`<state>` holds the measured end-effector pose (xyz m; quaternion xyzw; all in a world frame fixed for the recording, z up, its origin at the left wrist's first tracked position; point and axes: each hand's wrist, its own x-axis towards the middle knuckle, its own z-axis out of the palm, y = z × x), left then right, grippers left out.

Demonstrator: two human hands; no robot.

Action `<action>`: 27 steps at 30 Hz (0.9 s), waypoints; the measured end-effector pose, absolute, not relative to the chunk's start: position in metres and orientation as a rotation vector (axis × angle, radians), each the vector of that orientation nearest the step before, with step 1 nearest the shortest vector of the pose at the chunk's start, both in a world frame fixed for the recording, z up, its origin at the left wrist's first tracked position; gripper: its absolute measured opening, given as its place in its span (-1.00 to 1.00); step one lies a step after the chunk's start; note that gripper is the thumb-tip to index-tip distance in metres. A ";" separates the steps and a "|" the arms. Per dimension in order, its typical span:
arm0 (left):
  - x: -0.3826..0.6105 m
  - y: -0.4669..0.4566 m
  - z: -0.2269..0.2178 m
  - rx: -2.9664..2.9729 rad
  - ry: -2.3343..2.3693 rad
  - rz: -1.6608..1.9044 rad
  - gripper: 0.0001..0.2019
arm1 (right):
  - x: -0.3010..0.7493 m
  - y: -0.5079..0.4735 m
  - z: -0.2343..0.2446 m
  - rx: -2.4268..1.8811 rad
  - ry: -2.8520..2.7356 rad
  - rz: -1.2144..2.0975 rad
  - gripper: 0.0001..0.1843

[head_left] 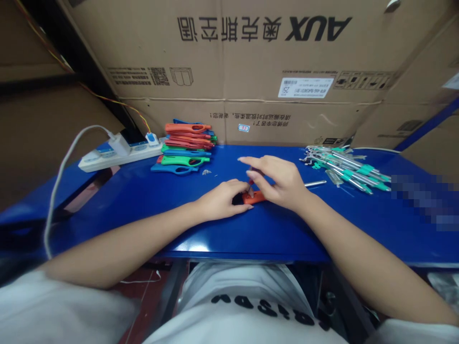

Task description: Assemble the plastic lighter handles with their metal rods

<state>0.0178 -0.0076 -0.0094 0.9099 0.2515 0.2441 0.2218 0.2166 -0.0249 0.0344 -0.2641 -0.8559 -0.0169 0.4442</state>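
Observation:
My left hand (224,198) rests on the blue table (143,200) with its fingers curled round the end of an orange plastic handle (255,197). My right hand (276,181) hovers over the same handle, thumb and a finger pinched on a small thin metal piece at its top, other fingers stretched out. A metal rod (315,183) sticks out to the right from under my right hand. Most of the orange handle is hidden by both hands.
A stack of orange, green and blue plastic handles (186,148) lies at the back left. A pile of metal rods with green parts (344,167) lies at the back right. A white power strip (118,154) sits far left. Cardboard boxes (251,67) wall the back.

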 end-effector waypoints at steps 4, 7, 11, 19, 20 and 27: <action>0.018 -0.008 -0.008 2.518 0.671 0.681 -0.84 | 0.214 -0.026 0.033 -0.654 -2.102 0.128 -0.59; 0.018 -0.008 -0.008 2.515 0.679 0.674 -0.83 | 0.216 -0.024 0.033 -0.666 -2.079 -0.069 -0.73; 0.018 -0.009 -0.007 2.523 0.695 0.668 -0.83 | 0.218 -0.023 0.035 -0.669 -2.152 -0.181 -0.74; 0.018 -0.008 -0.007 2.533 0.665 0.666 -0.83 | 0.216 -0.021 0.033 -0.693 -2.070 -0.020 -0.76; 0.018 -0.008 -0.007 2.537 0.668 0.661 -0.82 | 0.217 -0.021 0.033 -0.691 -2.072 -0.076 -0.78; 0.017 -0.008 -0.007 2.528 0.689 0.657 -0.81 | 0.212 -0.024 0.037 -0.667 -2.073 0.236 -0.62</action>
